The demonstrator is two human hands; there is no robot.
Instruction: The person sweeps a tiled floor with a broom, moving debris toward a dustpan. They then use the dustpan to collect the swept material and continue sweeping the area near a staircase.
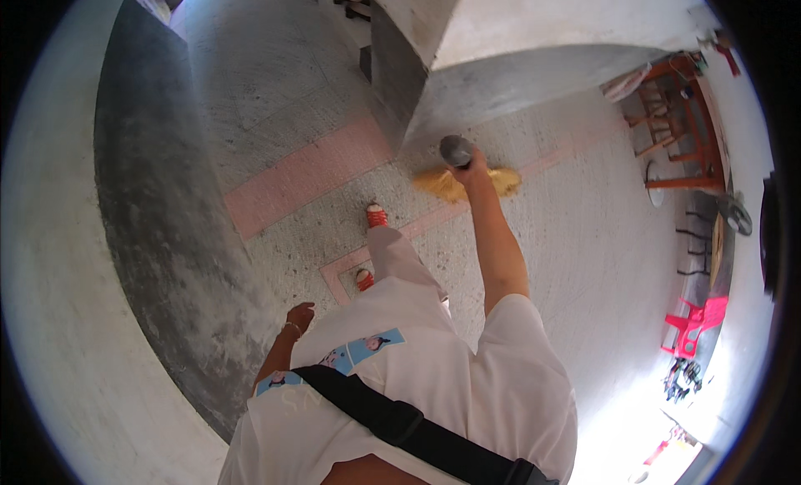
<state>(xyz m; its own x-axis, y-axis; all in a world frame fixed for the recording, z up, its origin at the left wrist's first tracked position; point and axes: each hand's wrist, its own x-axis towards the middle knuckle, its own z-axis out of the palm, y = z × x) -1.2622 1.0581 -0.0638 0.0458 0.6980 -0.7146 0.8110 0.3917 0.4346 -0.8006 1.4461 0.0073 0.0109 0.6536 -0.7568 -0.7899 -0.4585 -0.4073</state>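
Indoors, the right hand [473, 168] clasps a broom handle [455, 150] at one o'clock, yellow bristles [435, 185] fanning beneath toward nine and three. The left hand [300, 316] hangs loose at eight.

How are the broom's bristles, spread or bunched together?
Spread: the yellow bristles fan out on both sides of the right hand, which holds the handle.

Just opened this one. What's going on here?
The person stands indoors, right hand gripping what looks like a broom, its yellowish bristles spread over the speckled floor near a jutting wall corner. The left hand hangs by the body, with nothing visible in it. A pink chair stands off to the right, out of the way.
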